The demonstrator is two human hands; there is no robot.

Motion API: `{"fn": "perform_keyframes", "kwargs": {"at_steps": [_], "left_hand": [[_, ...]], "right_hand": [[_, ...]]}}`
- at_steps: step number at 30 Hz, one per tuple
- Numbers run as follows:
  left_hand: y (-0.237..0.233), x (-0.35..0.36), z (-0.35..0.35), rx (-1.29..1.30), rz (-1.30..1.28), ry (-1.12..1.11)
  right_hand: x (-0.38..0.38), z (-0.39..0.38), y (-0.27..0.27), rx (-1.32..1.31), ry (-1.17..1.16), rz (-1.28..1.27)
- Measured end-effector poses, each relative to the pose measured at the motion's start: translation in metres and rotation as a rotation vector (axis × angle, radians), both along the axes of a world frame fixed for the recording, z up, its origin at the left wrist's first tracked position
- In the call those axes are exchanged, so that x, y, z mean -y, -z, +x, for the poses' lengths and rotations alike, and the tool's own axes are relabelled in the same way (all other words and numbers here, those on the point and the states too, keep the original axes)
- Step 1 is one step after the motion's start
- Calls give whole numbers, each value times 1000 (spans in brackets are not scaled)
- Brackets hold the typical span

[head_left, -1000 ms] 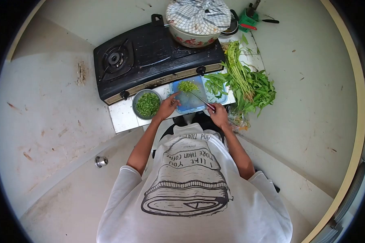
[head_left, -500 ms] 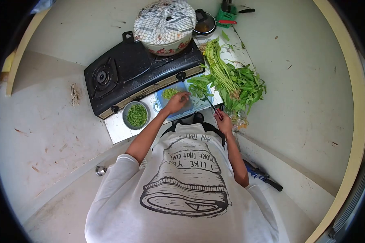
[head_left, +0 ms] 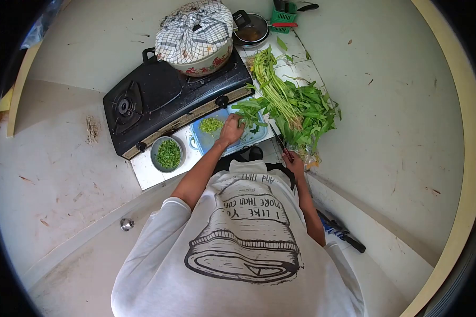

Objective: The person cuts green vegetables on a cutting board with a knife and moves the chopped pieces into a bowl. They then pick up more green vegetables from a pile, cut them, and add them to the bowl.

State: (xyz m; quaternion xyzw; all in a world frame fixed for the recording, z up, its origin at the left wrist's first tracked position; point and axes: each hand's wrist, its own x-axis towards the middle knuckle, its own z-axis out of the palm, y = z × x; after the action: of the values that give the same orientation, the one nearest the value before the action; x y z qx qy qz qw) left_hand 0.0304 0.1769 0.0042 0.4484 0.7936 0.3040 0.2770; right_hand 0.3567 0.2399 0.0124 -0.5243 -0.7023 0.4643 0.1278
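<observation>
The left hand (head_left: pixel 231 129) rests on the near end of the greens (head_left: pixel 296 108), grip unclear. To its right, the right hand (head_left: pixel 295 161) clasps a knife (head_left: pixel 278 140), whose blade lies along the stems.

Left arm: forearm bare, stretched forward, elbow almost straight.
Left hand (head_left: pixel 231 130): palm down, fingers curled downward, ahead and to the left of the grip.
Right arm: elbow bent, kept close to the torso.
Right hand (head_left: pixel 295 162): fist closed round the handle of a knife (head_left: pixel 280 141), blade running forward from the grip.
</observation>
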Motion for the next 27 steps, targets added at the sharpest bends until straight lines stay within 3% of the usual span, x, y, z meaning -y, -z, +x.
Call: {"fn": "perform_keyframes", "kwargs": {"at_steps": [4, 13, 16, 22, 25, 27], "left_hand": [[-11, 14, -1, 42, -73, -49], [-20, 9, 2, -24, 93, 129], [-19, 0, 8, -6, -132, 240], [-6, 3, 10, 10, 83, 85], [-29, 12, 8, 198, -11, -123], [-20, 22, 2, 264, 7, -139]], "right_hand": [[-10, 2, 18, -53, -81, 3], [-30, -13, 15, -73, -177, 20], [-33, -16, 15, -41, -176, 0], [-34, -18, 12, -76, -154, 15], [-33, -17, 18, -70, -151, 12], [-33, -16, 24, -62, -171, 29]]}}
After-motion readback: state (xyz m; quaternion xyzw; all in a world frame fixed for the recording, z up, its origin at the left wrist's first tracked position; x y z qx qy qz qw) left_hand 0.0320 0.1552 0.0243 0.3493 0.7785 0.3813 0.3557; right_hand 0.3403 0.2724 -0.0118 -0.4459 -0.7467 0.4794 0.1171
